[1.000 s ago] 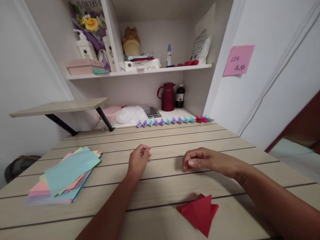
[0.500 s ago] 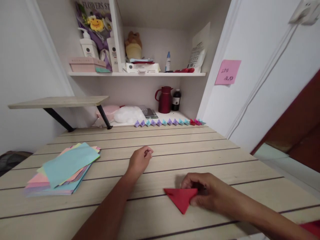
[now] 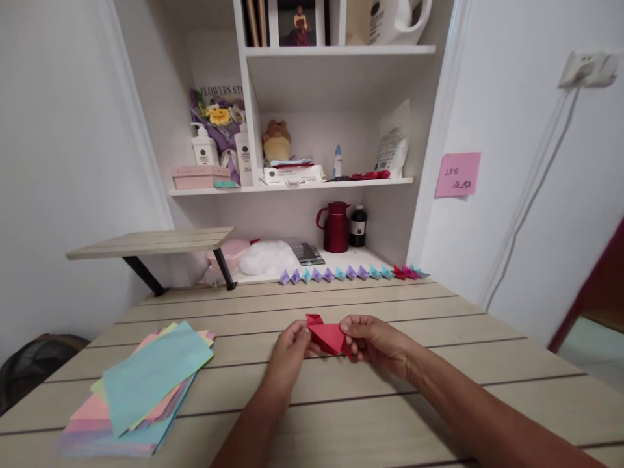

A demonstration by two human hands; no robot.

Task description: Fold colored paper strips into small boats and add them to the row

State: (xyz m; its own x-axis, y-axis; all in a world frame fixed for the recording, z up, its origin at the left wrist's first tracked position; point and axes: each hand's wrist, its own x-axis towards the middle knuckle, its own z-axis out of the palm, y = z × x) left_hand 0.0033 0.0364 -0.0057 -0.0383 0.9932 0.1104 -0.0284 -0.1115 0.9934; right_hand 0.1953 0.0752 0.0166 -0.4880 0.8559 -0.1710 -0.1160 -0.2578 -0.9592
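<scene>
A folded red paper is held up over the middle of the table, between both hands. My left hand pinches its left side, thumb in front. At the right edge, my right hand grips it between thumb and fingers. One flap sticks up at the paper's upper left and another points down at the lower right. Behind it, along the table's back edge, runs a row of small folded paper pieces in purple, light blue, red and pink.
A stack of coloured paper sheets lies on the left of the table. A small raised shelf stands at the back left. Behind the table are a dark red jug, a dark bottle and a white fluffy bundle.
The red paper has gone from a flat triangle in my right hand to a piece with flaps opened out, farther forward. My left hand has taken hold of it. The view has tilted up.
</scene>
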